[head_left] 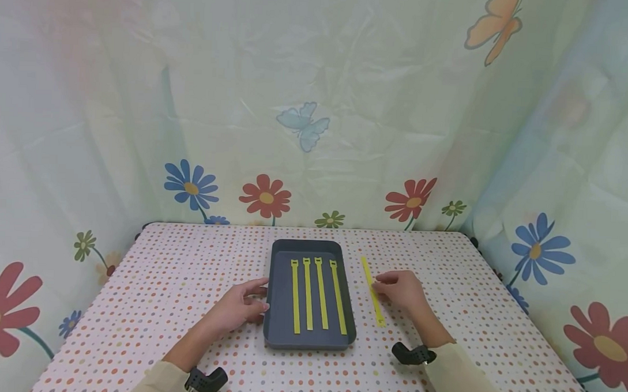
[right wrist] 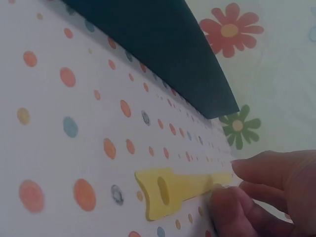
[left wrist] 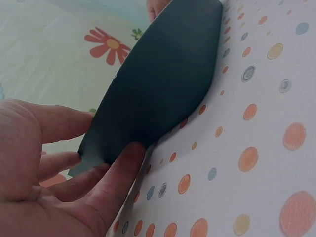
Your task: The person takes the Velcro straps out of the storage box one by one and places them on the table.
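A dark grey rectangular tray (head_left: 309,341) stands on the table, with several yellow straps (head_left: 309,294) lying lengthwise inside it, slotted heads at the far end. At its left wall, my left hand (head_left: 242,304) rests its fingertips and thumb (left wrist: 131,153) against the outside. One more yellow strap (head_left: 369,278) is to the right of the tray, its slotted head (right wrist: 159,192) towards me. My right hand (head_left: 401,288) pinches this strap near its middle, thumb on one edge and index finger on the other.
A white cloth with coloured dots covers the table (head_left: 186,284). Behind it and at both sides hangs a pale curtain (head_left: 218,100) printed with flowers and butterflies. A black band (head_left: 206,381) sits on each wrist.
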Demonstrator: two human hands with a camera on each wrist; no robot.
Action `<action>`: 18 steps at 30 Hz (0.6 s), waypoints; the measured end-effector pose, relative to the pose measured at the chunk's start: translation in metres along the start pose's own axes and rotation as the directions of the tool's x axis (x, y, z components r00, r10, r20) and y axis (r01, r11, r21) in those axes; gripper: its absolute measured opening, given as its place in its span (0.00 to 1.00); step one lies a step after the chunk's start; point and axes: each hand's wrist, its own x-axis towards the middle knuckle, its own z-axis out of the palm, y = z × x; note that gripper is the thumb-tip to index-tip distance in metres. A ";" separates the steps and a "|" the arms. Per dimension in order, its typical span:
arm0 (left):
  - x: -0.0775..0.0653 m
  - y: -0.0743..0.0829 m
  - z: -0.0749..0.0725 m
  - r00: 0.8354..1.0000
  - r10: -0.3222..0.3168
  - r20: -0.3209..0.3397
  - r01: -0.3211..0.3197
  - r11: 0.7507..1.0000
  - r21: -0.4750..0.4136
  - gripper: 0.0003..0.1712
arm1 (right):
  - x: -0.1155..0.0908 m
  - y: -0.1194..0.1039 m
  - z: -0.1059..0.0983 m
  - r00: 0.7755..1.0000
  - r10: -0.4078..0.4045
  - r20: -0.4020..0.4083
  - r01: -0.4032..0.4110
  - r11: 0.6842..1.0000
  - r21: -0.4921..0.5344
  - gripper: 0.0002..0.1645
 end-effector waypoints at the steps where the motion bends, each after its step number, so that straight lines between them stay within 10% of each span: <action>1: 0.000 0.000 0.000 1.000 0.001 0.001 -0.001 1.000 -0.002 0.40 | 0.000 0.000 0.000 1.000 -0.001 0.001 0.001 1.000 0.020 0.20; 18: -0.003 0.002 -0.001 1.000 0.014 0.003 -0.014 1.000 -0.006 0.40 | -0.012 -0.034 0.009 0.991 -0.117 0.069 0.098 0.967 0.234 0.23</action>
